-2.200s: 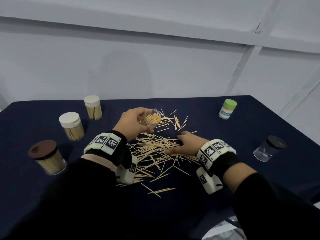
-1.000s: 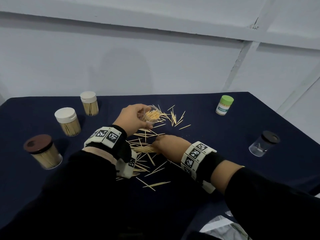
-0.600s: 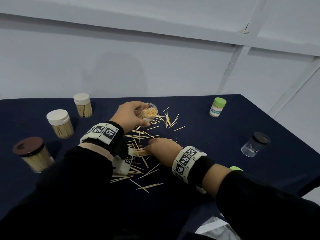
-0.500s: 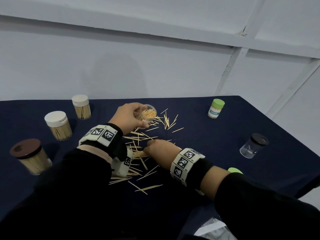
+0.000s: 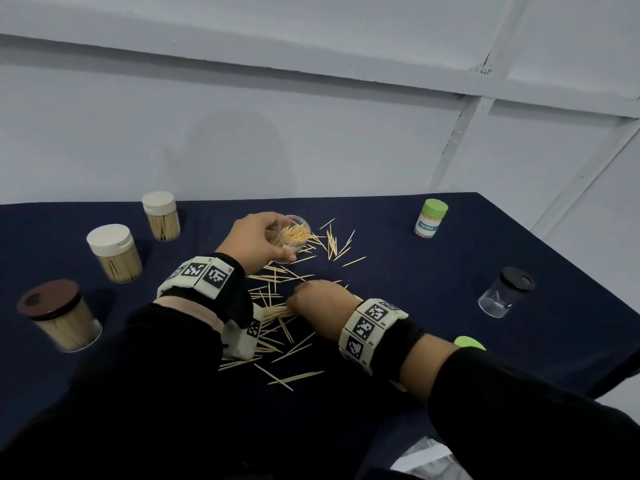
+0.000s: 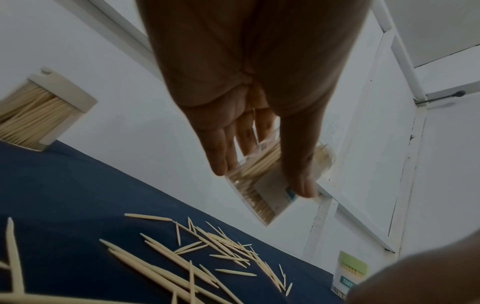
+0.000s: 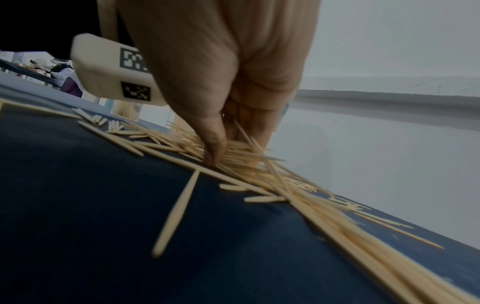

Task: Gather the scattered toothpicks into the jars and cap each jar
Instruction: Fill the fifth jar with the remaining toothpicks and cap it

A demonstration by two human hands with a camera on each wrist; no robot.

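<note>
Pinching a bundle from the scattered toothpicks [image 5: 277, 311] near the table's [image 5: 398, 403] middle, the right hand [image 5: 320, 299] is closing thumb and fingers on them. The left hand [image 5: 258, 239] is gripping the open jar [image 5: 294, 237], tilted, above the table toward the far edge. Thin sticks may be slipping from the pinch or missing the narrow mouth. The green-capped jar's [image 5: 430, 218] label is reading "TOOTHPICK", I think.

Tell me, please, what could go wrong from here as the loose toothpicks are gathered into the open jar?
The left hand holds the open jar tilted, so its toothpicks might slide out. The right hand pinches a bundle from the scattered toothpicks; some may drop during transfer. A sleeve might sweep strays off the table.
</note>
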